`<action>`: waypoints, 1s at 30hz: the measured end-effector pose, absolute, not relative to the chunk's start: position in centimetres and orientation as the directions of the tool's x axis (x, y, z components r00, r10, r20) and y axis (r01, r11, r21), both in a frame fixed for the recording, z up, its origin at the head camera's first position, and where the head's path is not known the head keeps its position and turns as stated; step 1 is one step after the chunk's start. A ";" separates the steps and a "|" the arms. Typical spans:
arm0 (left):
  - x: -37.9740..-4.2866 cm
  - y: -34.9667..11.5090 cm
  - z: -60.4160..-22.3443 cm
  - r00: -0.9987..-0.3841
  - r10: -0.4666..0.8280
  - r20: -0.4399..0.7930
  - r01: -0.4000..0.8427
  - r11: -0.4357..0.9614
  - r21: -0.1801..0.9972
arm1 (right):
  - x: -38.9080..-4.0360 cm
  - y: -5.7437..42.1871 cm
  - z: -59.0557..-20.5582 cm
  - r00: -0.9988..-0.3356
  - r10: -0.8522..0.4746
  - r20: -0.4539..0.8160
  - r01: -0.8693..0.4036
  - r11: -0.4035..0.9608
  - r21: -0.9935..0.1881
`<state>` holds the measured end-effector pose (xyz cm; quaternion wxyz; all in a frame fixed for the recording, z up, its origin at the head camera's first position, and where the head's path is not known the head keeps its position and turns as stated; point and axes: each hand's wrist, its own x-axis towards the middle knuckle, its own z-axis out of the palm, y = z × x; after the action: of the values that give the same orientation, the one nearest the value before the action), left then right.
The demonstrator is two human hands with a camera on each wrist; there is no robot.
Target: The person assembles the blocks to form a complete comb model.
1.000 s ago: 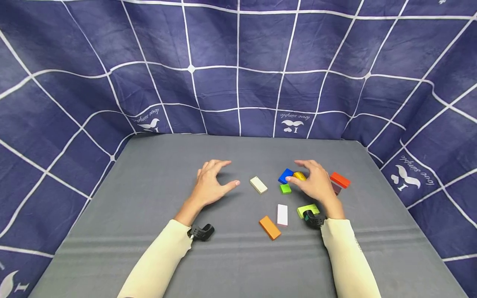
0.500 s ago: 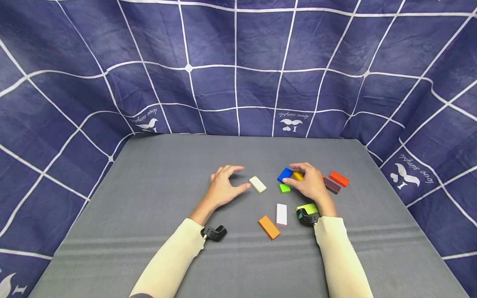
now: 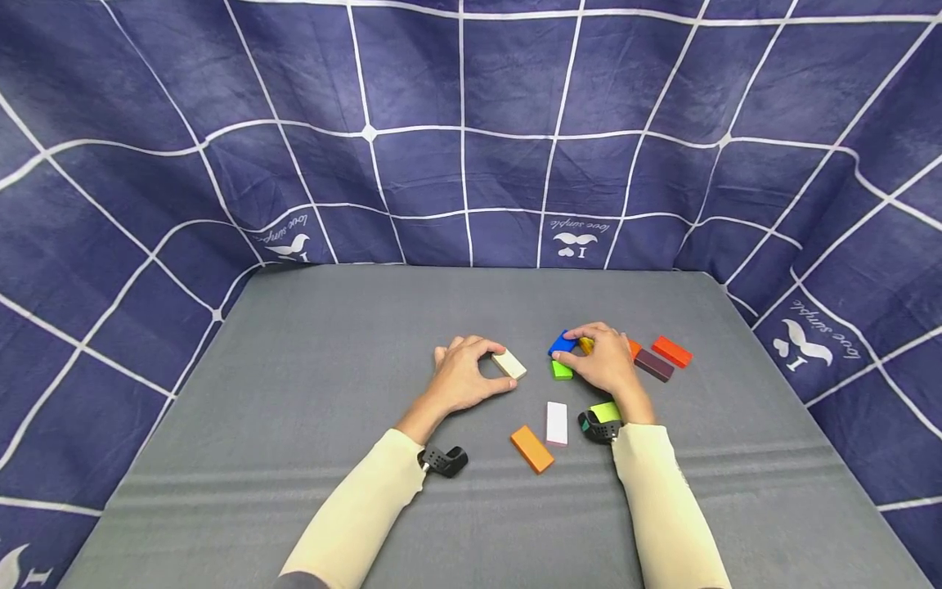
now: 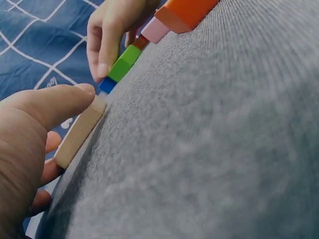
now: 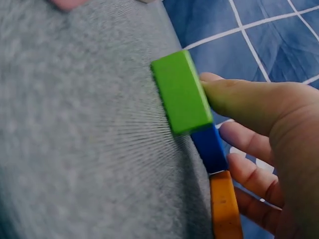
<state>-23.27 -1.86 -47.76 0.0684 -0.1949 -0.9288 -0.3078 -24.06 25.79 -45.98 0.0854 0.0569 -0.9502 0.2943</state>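
Observation:
My left hand (image 3: 459, 380) is at a cream block (image 3: 509, 365), with the index finger at its far end and the thumb along its near end. In the left wrist view, thumb and fingers pinch the cream block (image 4: 82, 129) from opposite ends. My right hand (image 3: 607, 360) spans a blue block (image 3: 561, 343), thumb at the near edge and index finger at the far edge. A bright green block (image 3: 562, 370) lies just in front of it. The right wrist view has the thumb partly hidden behind the green block (image 5: 182, 92), with the blue block (image 5: 210, 149) beside the fingers.
A yellow block (image 3: 586, 345) is partly under the right hand. Right of that hand lie a dark maroon block (image 3: 653, 366) and a red block (image 3: 673, 352). Nearer are lime (image 3: 605, 411), pale pink (image 3: 557, 423) and orange (image 3: 532, 449) blocks. A blue curtain (image 3: 412, 172) surrounds the grey table.
My left hand has moved right to the cream block and its fingers have come round it. My right hand has shifted slightly left and closed in on the blue block.

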 end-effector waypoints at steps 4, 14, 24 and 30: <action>-23.3 -1.5 -48.0 -0.918 0.312 0.246 0.396 0.749 0.531 | -24.1 25.6 -46.1 -0.980 -0.038 0.193 -0.138 0.831 -0.539; -23.3 -1.4 -48.1 -0.908 0.306 0.286 0.415 0.741 0.527 | -24.2 25.4 -45.8 -0.978 -0.033 0.208 -0.136 0.854 -0.502; -23.2 -1.4 -47.9 -0.897 0.312 0.314 0.437 0.739 0.513 | -24.2 25.2 -45.6 -0.944 -0.079 0.320 -0.216 0.883 -0.418; -23.2 -1.5 -47.9 -0.890 0.312 0.331 0.446 0.741 0.502 | -24.3 25.2 -45.6 -0.874 -0.117 0.472 -0.328 0.858 -0.394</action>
<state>-23.16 -1.46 -47.93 0.1134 -0.2048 -0.9261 -0.2960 -24.26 25.19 -45.64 0.2217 0.1186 -0.9381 0.2381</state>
